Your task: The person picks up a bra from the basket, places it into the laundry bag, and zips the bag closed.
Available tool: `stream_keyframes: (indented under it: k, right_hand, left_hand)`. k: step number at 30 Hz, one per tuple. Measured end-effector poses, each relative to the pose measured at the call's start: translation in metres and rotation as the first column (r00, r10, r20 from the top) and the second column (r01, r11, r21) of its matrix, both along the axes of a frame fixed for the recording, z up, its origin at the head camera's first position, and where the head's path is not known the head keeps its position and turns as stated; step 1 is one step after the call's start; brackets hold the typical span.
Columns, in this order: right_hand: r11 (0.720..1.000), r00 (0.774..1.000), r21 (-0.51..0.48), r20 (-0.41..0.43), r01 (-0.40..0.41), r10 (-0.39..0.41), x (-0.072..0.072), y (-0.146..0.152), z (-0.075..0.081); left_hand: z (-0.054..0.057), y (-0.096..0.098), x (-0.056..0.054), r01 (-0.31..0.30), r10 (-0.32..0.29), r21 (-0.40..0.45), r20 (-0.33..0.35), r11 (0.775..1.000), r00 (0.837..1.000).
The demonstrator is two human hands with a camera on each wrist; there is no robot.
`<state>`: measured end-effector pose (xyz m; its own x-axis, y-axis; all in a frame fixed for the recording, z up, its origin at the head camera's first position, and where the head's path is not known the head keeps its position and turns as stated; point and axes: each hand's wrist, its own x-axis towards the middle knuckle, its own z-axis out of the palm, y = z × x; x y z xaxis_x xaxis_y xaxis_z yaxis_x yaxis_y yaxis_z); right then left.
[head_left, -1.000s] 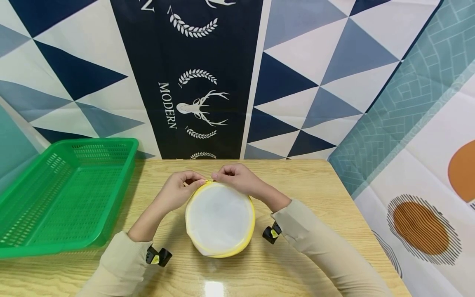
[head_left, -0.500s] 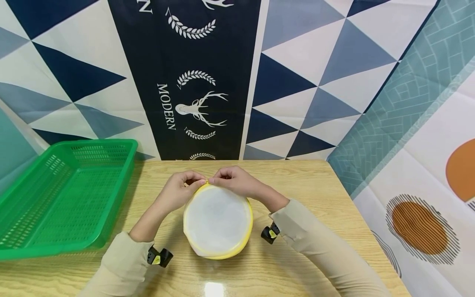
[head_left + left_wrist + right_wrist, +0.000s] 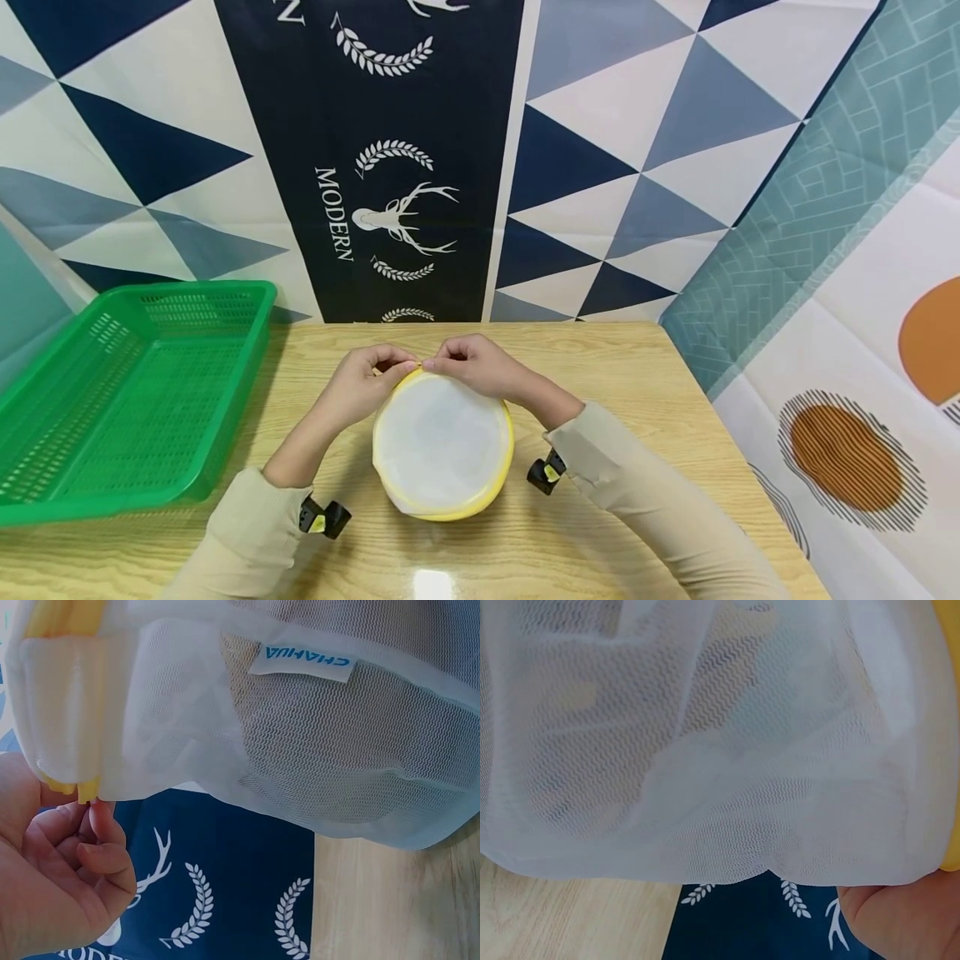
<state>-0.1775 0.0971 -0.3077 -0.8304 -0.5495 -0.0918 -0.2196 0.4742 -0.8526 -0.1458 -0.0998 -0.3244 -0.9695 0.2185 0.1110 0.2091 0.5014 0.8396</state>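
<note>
A round white mesh laundry bag (image 3: 442, 442) with a yellow zipper edge stands on the table in the head view. At its far rim my left hand (image 3: 366, 383) pinches the yellow edge between thumb and fingers. Close beside it, my right hand (image 3: 480, 367) also pinches the rim, and the two thumbs nearly meet. In the left wrist view, two yellow zipper ends (image 3: 86, 787) poke out by the left fingers. A small tag (image 3: 304, 663) with blue letters sits on the mesh. The right fingertips are hidden in the right wrist view, and something darker shows dimly through the mesh.
A green perforated basket (image 3: 142, 400) stands on the left of the wooden table (image 3: 600, 392). Patterned cloth (image 3: 405, 167) hangs along the table's far edge, and more lines the right side. Black cameras (image 3: 324, 518) sit at both wrists.
My right hand has shifted slightly left along the rim, bringing its thumb nearer the left one. The left hand keeps its pinch, and the bag has barely moved.
</note>
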Motion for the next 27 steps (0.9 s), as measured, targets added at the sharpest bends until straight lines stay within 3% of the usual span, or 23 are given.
stream_keyframes:
  k: [17, 27]
  right_hand:
    - [0.999, 0.999, -0.009, 0.0, 0.049, -0.049, -0.0019, 0.0044, -0.0039]
    - [1.0, 1.0, -0.004, -0.007, 0.026, -0.026, -0.0041, 0.0031, -0.0037]
  left_hand:
    - [-0.0031, -0.0073, 0.0039, -0.021, 0.021, -0.005, -0.012, 1.0, 1.0]
    - [-0.0048, -0.0056, 0.002, -0.02, 0.02, -0.008, -0.017, 1.0, 1.0]
